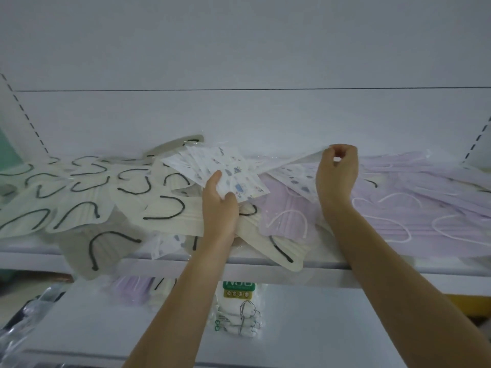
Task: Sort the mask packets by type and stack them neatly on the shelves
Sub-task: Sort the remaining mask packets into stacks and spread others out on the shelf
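Pulling the printed type out of the mix, by the look of it. Head view only.

Left hand: thumb on top and fingers under a fanned bunch of printed packets, held just above the pile at mid upper shelf. My guess is they're fanned because slick film sleeves slide over each other. They aren't squared up yet.

Right hand: fingertips pinched on the top corner of a lifted packet, also printed. The corner is raised and the rest drapes on the lilac packets. A corner pinch fits here, since the packet is flat and glossy with no edge to get under.

Layout:
- Cream packets with black ear loops are strewn over the left half, and a few overhang the near edge.
- Lilac packets with pale loops fill the right half.
- A stray printed packet peeks out from under the cream ones near the edge.
- Every packet is thin, flat and clear-wrapped, with a pleated mask inside. The printed type has small motifs on white.

Lower shelf: a tidy stack of green-label packets, with some lilac and cream ones to its left.

Judgement: sorting is partway, and nothing on the upper shelf is stacked yet.
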The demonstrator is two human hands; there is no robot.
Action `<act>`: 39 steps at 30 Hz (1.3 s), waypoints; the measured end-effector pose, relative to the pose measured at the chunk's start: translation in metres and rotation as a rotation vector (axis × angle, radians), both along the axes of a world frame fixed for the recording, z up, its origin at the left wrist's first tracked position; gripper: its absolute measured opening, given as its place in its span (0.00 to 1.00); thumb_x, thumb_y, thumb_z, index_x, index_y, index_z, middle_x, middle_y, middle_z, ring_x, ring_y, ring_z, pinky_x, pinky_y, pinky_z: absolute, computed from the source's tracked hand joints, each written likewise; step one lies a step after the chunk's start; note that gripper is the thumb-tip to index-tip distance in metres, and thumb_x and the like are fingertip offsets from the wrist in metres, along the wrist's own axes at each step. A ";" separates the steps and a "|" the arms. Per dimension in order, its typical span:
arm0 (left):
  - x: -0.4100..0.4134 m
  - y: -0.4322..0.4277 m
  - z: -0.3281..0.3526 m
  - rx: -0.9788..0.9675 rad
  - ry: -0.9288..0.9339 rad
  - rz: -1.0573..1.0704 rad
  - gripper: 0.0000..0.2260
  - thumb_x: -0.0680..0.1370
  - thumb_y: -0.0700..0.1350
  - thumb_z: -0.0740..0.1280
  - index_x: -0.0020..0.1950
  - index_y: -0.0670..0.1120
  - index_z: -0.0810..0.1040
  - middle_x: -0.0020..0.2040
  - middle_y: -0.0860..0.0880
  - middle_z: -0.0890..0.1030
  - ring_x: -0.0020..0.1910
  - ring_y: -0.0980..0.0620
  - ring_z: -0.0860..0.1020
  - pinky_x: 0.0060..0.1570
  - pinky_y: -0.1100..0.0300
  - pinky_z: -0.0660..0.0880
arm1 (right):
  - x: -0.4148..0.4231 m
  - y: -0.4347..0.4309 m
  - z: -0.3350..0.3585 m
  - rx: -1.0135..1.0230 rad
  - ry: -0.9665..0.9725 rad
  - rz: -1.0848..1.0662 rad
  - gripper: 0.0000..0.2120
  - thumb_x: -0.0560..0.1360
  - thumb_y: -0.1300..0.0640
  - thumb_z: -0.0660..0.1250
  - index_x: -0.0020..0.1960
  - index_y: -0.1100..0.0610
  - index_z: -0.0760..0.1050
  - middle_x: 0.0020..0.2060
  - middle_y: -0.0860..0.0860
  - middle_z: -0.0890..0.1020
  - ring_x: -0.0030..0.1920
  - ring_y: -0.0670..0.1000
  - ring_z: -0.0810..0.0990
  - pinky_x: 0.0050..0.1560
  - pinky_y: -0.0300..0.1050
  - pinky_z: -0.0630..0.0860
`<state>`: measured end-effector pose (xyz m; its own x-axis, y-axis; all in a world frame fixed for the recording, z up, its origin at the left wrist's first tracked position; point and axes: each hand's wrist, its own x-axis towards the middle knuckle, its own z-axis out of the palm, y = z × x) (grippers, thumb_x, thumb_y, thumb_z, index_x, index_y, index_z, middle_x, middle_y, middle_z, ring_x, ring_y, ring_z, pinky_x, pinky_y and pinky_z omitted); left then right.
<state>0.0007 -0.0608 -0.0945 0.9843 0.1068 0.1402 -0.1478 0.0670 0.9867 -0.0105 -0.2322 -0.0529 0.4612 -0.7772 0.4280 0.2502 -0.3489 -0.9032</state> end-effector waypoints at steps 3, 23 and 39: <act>0.000 0.000 -0.001 -0.041 0.015 -0.036 0.22 0.75 0.37 0.58 0.66 0.53 0.70 0.68 0.51 0.71 0.63 0.49 0.74 0.63 0.48 0.72 | -0.006 0.006 0.002 -0.031 -0.099 0.017 0.03 0.79 0.61 0.55 0.51 0.57 0.68 0.49 0.50 0.70 0.36 0.38 0.71 0.37 0.27 0.67; -0.007 0.001 0.006 0.005 0.043 -0.031 0.25 0.75 0.40 0.63 0.72 0.46 0.65 0.68 0.46 0.72 0.65 0.48 0.72 0.65 0.48 0.70 | -0.016 0.031 -0.008 -0.481 0.277 0.822 0.14 0.79 0.63 0.58 0.59 0.50 0.77 0.51 0.42 0.79 0.50 0.42 0.74 0.51 0.29 0.68; -0.018 -0.001 0.014 0.109 -0.010 -0.089 0.21 0.80 0.43 0.60 0.73 0.52 0.64 0.69 0.55 0.65 0.65 0.58 0.67 0.62 0.62 0.66 | -0.012 0.013 -0.006 -0.337 0.274 0.393 0.09 0.79 0.55 0.61 0.47 0.54 0.80 0.38 0.48 0.79 0.36 0.44 0.75 0.37 0.31 0.68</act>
